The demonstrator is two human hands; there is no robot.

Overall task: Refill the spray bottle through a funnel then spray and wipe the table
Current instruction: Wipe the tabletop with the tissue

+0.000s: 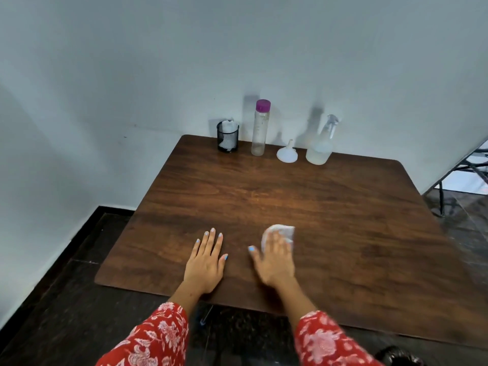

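1. Near the front edge of a dark wooden table (330, 207), the left hand (206, 260) lies flat, palm down, fingers straight and close together, holding nothing.
2. Just to its right, the right hand (276, 256) presses a white cloth (281, 231) against the tabletop with straight fingers; the hand is blurred.
3. Along the far edge by the wall stand, left to right, a black mesh cup (228, 140) holding white tissue, a tall clear bottle (260, 128) with a purple cap, a white funnel (287, 153) resting mouth-down, and the clear spray bottle (320, 143).
4. Both sleeves are red with a floral print.
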